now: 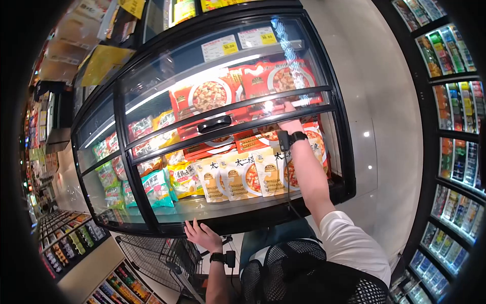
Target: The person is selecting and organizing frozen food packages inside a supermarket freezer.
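Observation:
My right arm reaches over the front of a glass-topped chest freezer (253, 215). My right hand (289, 123) is among the red food bags (283, 76), with its fingers mostly hidden behind the dark lid rails, so I cannot tell how they are bent. In front of it stands a row of white and tan pouches (240, 177) with pictures of food. My left hand (201, 236) rests on the freezer's black front edge, fingers spread and holding nothing. A black lid handle (214, 123) lies left of my right hand.
Yellow bags (185, 180) and teal bags (158, 188) fill the freezer's left part. Price cards (220, 48) show through the glass at the back. Below the left hand stands a wire shopping cart (159, 253). Lit drink shelves (458, 109) line the right side.

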Available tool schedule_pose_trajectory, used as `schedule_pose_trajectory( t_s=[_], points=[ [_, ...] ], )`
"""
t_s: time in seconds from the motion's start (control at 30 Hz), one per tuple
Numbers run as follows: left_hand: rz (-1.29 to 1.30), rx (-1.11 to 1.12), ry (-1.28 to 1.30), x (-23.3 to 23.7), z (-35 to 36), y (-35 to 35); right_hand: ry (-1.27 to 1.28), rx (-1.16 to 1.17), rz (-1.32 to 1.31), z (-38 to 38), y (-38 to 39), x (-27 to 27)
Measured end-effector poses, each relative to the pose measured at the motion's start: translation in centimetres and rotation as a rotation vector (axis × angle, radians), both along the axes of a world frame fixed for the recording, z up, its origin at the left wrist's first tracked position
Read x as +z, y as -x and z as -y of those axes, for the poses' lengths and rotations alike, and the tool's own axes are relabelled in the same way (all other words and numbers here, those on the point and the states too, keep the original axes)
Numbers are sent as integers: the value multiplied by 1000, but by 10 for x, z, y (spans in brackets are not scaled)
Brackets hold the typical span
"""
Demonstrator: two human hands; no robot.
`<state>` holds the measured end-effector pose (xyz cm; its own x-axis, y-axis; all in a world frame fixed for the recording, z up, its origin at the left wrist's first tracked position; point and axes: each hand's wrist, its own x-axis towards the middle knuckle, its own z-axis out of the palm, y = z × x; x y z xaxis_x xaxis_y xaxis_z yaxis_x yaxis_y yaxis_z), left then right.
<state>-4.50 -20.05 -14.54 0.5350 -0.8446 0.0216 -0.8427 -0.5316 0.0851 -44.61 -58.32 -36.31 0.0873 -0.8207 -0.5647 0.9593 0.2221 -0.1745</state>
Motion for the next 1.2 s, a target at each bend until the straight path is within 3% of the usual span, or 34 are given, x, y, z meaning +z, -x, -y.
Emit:
schedule_pose_trajectory(
  t_s=[0.1, 0.17, 0.2, 0.27, 0.4, 0.5, 0.6, 0.63, 0.7, 0.73, 0.8, 0.87, 0.9, 1.0, 1.2],
  points=[
    [-18, -61, 12, -1, -4, -5, 136, 341, -1291, 12, 9, -14],
    [-35, -61, -1, -1, -2, -4, 88, 209, -956, 24, 5, -12],
    [-37, -59, -7, 0, 0, -4, 51, 155, -668, 29, 2, 23],
    [-47, -49, -20, 1, -1, -2, 29, 108, -412, 34, -1, 32],
    [-53, -33, -40, 0, -1, -3, 45, 173, -549, 31, -4, 50],
    [-45, -41, -48, 0, -3, -4, -88, 134, -380, 37, -7, 65],
    [-78, -48, -13, 1, -2, -3, 252, 209, -1287, 11, -13, 71],
    [-74, -51, -11, 0, -1, -4, 225, 196, -969, 15, -4, 35],
    [-66, -51, -5, 1, -2, -4, -14, 147, -149, -2, 11, 77],
    [-59, -51, -6, 1, -2, -2, -104, 79, -297, -18, 7, 99],
    [-38, -56, -13, 2, -1, -2, -145, 226, -1069, -40, 12, 49],
    [-45, -62, -1, 0, -1, -3, 177, 390, -2129, -57, 13, 64],
    [-44, -64, 2, 1, -2, -3, 343, 332, -2269, -57, 9, 87],
    [-37, -86, 12, 6, 1, -1, 326, 471, -2647, -31, 5, 89],
    [-49, -62, 29, 3, -1, -2, 125, 572, -2810, 3, 15, 74]
  ],
)
